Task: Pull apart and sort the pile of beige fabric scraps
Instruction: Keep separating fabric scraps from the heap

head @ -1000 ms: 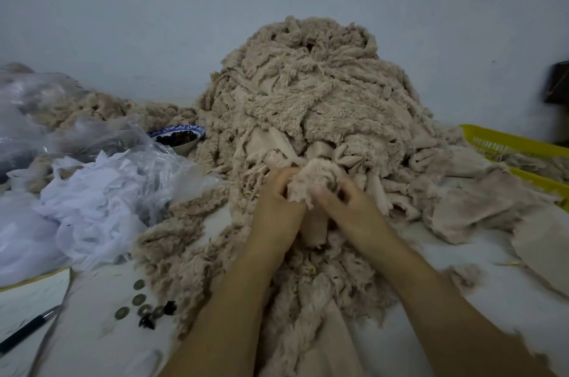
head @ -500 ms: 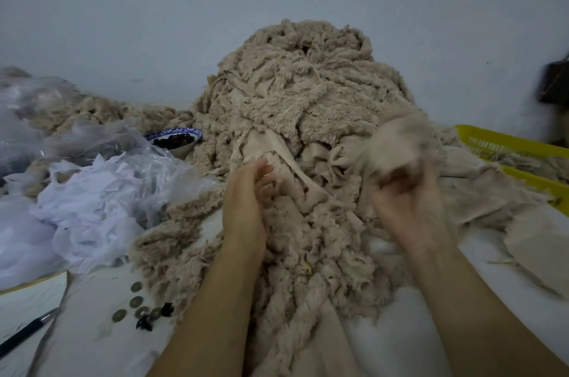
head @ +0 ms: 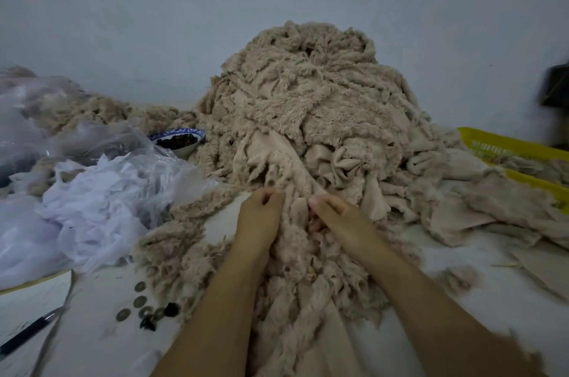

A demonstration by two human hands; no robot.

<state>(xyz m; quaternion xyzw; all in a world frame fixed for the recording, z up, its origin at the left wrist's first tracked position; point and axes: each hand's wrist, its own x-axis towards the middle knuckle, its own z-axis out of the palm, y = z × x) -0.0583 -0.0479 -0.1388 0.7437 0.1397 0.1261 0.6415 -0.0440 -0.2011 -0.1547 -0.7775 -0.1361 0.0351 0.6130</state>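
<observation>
We can't read any txt, nos. or brand marks anywhere in view. The coins (head: 140, 302) on the surface (head: 92, 339) are too small & blurred for us to make out any markings, the bowl (head: 177, 132) rim shows only a blue pattern w/ no legible letters, and the paper sheet (head: 30, 296) at the left edge looks blank to us. We see no tag or label on the beige scraps (head: 308, 118).
</observation>
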